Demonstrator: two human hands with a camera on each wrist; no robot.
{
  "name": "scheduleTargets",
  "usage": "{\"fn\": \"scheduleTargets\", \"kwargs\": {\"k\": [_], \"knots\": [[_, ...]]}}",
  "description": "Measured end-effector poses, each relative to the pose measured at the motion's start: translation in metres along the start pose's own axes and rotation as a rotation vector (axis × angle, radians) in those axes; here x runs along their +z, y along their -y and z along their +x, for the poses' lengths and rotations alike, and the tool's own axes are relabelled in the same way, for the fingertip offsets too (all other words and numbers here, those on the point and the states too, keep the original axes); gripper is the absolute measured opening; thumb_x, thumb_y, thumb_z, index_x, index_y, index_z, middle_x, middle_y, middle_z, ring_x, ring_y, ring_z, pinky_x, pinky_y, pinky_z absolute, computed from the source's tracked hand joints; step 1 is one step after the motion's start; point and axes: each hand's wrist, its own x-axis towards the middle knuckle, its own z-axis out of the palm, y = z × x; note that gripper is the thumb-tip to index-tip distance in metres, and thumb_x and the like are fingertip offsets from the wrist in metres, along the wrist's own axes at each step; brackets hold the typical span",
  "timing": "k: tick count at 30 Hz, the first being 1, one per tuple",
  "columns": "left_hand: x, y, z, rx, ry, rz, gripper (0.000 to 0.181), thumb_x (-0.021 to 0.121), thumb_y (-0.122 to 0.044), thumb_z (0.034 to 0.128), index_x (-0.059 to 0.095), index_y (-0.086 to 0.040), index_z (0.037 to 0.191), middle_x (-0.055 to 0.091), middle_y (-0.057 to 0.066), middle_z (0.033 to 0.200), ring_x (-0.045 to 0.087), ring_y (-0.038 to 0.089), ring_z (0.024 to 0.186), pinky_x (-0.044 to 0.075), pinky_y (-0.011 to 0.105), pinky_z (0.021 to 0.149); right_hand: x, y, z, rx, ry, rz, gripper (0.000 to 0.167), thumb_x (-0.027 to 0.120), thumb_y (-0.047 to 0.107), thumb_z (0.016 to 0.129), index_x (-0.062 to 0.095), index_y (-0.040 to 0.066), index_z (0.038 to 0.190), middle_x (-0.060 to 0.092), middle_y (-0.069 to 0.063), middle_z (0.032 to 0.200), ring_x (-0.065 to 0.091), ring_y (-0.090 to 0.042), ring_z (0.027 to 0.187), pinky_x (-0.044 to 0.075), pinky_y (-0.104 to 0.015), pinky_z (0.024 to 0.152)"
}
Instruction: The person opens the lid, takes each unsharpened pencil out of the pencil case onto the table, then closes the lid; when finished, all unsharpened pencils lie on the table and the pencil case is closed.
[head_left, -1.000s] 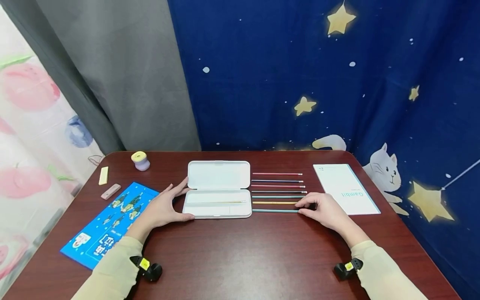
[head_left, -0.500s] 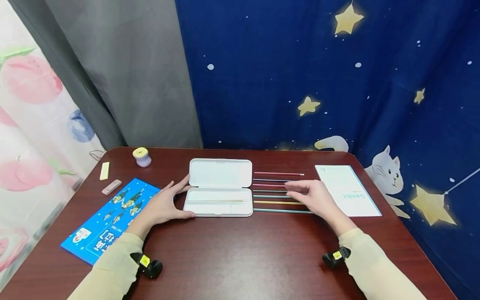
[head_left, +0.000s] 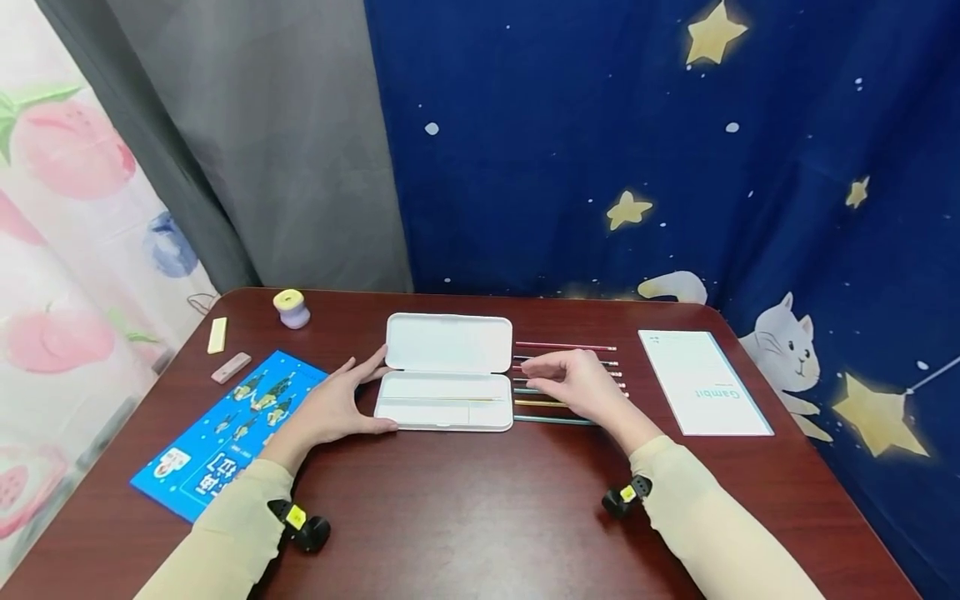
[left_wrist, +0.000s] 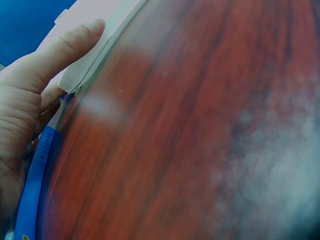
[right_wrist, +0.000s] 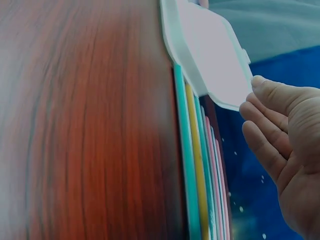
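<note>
An open white pencil case (head_left: 491, 415) lies in the middle of the table in the head view, lid laid back, with one thin pencil (head_left: 450, 398) inside. My left hand (head_left: 337, 408) holds the case's left end, thumb at the front corner and fingers by the lid. In the left wrist view the thumb (left_wrist: 75, 45) lies against the white case. Over a row of several pencils (head_left: 566, 345) right of the case hovers my right hand (head_left: 581, 387). Its fingers are loosely bent, and nothing shows between thumb and fingertips in the right wrist view.
A blue booklet (head_left: 187, 467) lies partly under the left forearm. Beyond it are a pink eraser-like block (head_left: 231, 367), a pale yellow block (head_left: 217, 335) and a small yellow-and-lilac pot (head_left: 292, 309). A white Gambit pad (head_left: 701, 383) lies at the right. Curtains hang behind.
My right hand has moved left along the pencils, from their right ends toward the case. The left hand stays at the case. The head view has shifted slightly.
</note>
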Motion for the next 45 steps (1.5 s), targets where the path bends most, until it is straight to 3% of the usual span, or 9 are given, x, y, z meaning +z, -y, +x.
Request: {"fn": "scheduleTargets", "kwargs": {"k": [6, 13, 18, 24, 34, 40, 45], "knots": [[-0.001, -0.002, 0.001, 0.006, 0.007, -0.004, 0.125, 0.085, -0.072, 0.0703, 0.016, -0.035, 0.168, 0.055, -0.006, 0.154, 0.016, 0.047, 0.157, 0.022, 0.073, 0.119, 0.022, 0.007, 0.013, -0.017, 0.064, -0.03, 0.025, 0.078, 0.015, 0.095, 0.08, 0.012, 0.12, 0.079, 0.001, 0.111, 0.075, -0.01, 0.102, 0.062, -0.032, 0.087], [-0.002, -0.004, 0.0, -0.001, 0.009, -0.005, 0.126, 0.085, -0.072, 0.0703, 0.017, -0.032, 0.169, 0.055, -0.005, 0.154, 0.016, 0.047, 0.157, 0.022, 0.072, 0.119, 0.044, 0.015, 0.026, -0.031, 0.116, -0.186, 0.024, 0.077, 0.014, 0.096, 0.081, 0.017, 0.12, 0.079, 0.003, 0.113, 0.073, -0.007, 0.104, 0.061, -0.028, 0.087], [-0.003, -0.004, -0.001, -0.007, 0.01, -0.011, 0.125, 0.086, -0.07, 0.0709, 0.017, -0.033, 0.169, 0.055, -0.005, 0.154, 0.016, 0.047, 0.157, 0.022, 0.073, 0.119, 0.053, 0.019, 0.03, -0.076, 0.113, -0.288, 0.022, 0.08, 0.015, 0.094, 0.083, 0.018, 0.115, 0.08, 0.003, 0.107, 0.075, -0.009, 0.099, 0.06, -0.032, 0.089], [-0.002, -0.003, -0.001, -0.012, 0.008, -0.009, 0.126, 0.086, -0.071, 0.0702, 0.017, -0.034, 0.169, 0.056, -0.004, 0.154, 0.016, 0.048, 0.157, 0.023, 0.074, 0.118, 0.058, 0.021, 0.033, -0.125, 0.08, -0.34, 0.017, 0.082, 0.015, 0.091, 0.085, 0.019, 0.108, 0.08, 0.005, 0.102, 0.075, -0.011, 0.097, 0.061, -0.031, 0.087], [-0.002, -0.002, -0.001, -0.009, 0.006, -0.008, 0.126, 0.085, -0.072, 0.0701, 0.017, -0.033, 0.169, 0.055, -0.006, 0.154, 0.016, 0.047, 0.157, 0.023, 0.073, 0.118, 0.065, 0.021, 0.038, -0.166, 0.108, -0.38, 0.012, 0.08, 0.013, 0.093, 0.086, 0.021, 0.101, 0.08, 0.004, 0.099, 0.075, -0.013, 0.097, 0.06, -0.032, 0.09], [-0.001, -0.001, -0.001, -0.006, 0.008, -0.002, 0.126, 0.085, -0.072, 0.0704, 0.017, -0.034, 0.169, 0.055, -0.006, 0.154, 0.016, 0.047, 0.157, 0.023, 0.073, 0.118, 0.063, 0.019, 0.035, -0.198, 0.102, -0.387, 0.013, 0.08, 0.012, 0.093, 0.085, 0.02, 0.101, 0.08, 0.005, 0.099, 0.075, -0.012, 0.098, 0.056, -0.042, 0.099], [-0.001, -0.001, 0.0, -0.007, 0.008, 0.0, 0.125, 0.085, -0.072, 0.0707, 0.016, -0.036, 0.168, 0.054, -0.008, 0.155, 0.016, 0.047, 0.157, 0.023, 0.074, 0.118, 0.054, 0.018, 0.031, -0.223, 0.039, -0.374, 0.012, 0.078, 0.013, 0.095, 0.085, 0.019, 0.102, 0.08, 0.006, 0.101, 0.074, -0.01, 0.098, 0.059, -0.033, 0.091]]}}
